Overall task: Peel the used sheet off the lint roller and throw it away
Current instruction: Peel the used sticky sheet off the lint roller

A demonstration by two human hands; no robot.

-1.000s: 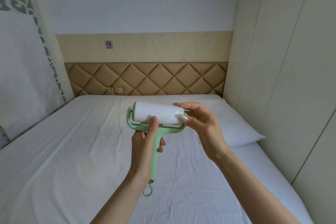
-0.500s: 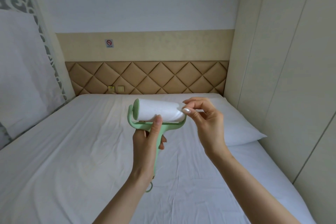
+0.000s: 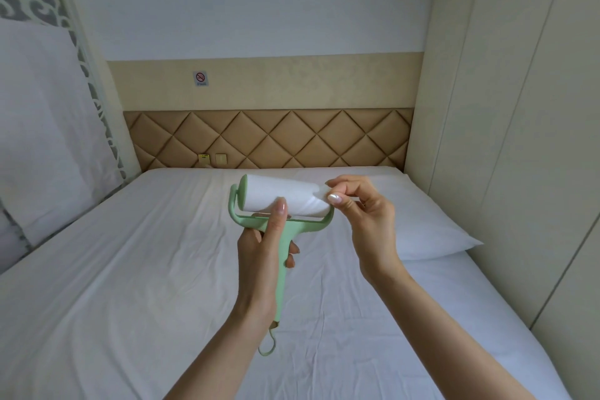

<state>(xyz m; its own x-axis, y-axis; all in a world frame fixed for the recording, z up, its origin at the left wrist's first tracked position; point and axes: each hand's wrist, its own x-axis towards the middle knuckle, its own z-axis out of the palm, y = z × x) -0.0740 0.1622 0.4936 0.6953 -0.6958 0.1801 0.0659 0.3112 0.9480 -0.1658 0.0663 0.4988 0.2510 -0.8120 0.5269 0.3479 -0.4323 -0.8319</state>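
I hold a mint-green lint roller point(image 3: 281, 253) upright over the bed. My left hand point(image 3: 263, 250) is wrapped around its handle, with the thumb pressed against the white roll of sheets point(image 3: 282, 196). My right hand point(image 3: 363, 214) is at the roll's right end, thumb and forefinger pinched on the edge of the outer sheet point(image 3: 319, 196). That corner looks slightly lifted from the roll. A green loop point(image 3: 268, 346) hangs from the handle's bottom end.
A bed with a white sheet point(image 3: 130, 286) fills the space below my arms. A white pillow point(image 3: 422, 227) lies at the right, near the cream wall panels point(image 3: 503, 140). A tan quilted headboard point(image 3: 269, 140) stands behind. No bin is in view.
My right hand went from open fingers beside the roll to a pinch on the sheet's edge at the right end. The roller rose slightly and tilted.
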